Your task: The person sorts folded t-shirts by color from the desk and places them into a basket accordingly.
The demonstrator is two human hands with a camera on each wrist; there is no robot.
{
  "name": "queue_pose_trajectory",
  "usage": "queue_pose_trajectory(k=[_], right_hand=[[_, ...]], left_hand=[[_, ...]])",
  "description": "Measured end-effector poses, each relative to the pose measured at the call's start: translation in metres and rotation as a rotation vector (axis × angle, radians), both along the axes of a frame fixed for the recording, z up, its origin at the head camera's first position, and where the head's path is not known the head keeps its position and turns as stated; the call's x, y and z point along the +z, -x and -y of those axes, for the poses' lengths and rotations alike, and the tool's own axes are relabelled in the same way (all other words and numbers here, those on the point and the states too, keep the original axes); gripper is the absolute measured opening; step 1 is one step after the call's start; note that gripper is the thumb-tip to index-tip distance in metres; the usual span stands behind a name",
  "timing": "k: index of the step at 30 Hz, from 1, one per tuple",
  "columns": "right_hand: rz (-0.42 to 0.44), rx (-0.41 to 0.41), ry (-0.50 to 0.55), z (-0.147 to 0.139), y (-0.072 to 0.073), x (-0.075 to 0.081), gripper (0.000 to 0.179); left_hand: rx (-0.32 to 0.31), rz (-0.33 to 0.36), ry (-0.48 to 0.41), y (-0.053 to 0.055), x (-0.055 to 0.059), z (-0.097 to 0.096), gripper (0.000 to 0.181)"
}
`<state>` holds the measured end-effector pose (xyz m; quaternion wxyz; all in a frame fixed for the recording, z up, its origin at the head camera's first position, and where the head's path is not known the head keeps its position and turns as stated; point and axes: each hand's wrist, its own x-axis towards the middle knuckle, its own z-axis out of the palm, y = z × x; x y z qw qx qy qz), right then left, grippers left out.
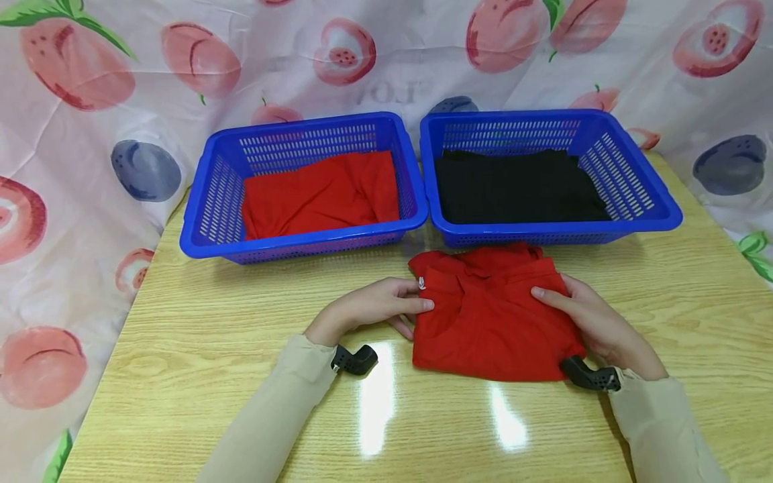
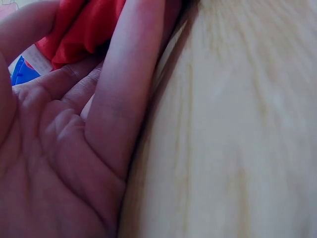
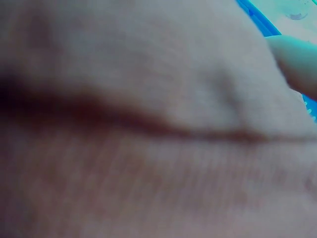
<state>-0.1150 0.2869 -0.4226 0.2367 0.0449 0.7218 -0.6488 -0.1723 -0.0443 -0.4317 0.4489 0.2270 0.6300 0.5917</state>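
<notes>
A folded red garment (image 1: 495, 322) lies on the table in front of the two baskets, its upper layers rumpled. My left hand (image 1: 380, 303) holds its left edge, thumb on top and other fingers at the side and beneath. Beside that thumb a small white mark (image 1: 421, 283) shows on the cloth. In the left wrist view the red cloth (image 2: 91, 29) sits between thumb and fingers, and the little-finger side of the hand lies along the tabletop. On the right edge my right hand (image 1: 594, 318) grips the garment, thumb over the top. Blurred skin fills most of the right wrist view.
Two blue plastic baskets stand side by side at the back. The left basket (image 1: 314, 243) has folded red cloth (image 1: 326, 194) in it; the right basket (image 1: 555, 228) has folded black cloth (image 1: 519, 188). Behind them hangs a fruit-print curtain (image 1: 272, 67). The table (image 1: 211, 322) is wood-grained.
</notes>
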Motion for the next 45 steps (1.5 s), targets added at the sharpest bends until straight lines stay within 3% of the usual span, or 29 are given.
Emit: queue_pose_trajectory(k=[29, 38, 41, 45], right_hand=[[0.031, 0.02, 0.029, 0.01, 0.006, 0.0, 0.039], [0.039, 0.008, 0.073, 0.008, 0.004, -0.001, 0.038], [0.06, -0.004, 0.129, 0.005, 0.001, 0.001, 0.032], [0.078, -0.023, 0.211, 0.003, -0.001, 0.003, 0.028]], left_hand=[[0.031, 0.008, 0.0, -0.002, -0.003, 0.01, 0.03], [0.007, 0.04, -0.028, -0.004, 0.0, 0.006, 0.041], [0.005, 0.005, -0.034, -0.004, -0.001, 0.0, 0.043], [0.029, -0.104, -0.049, -0.002, -0.002, -0.004, 0.036]])
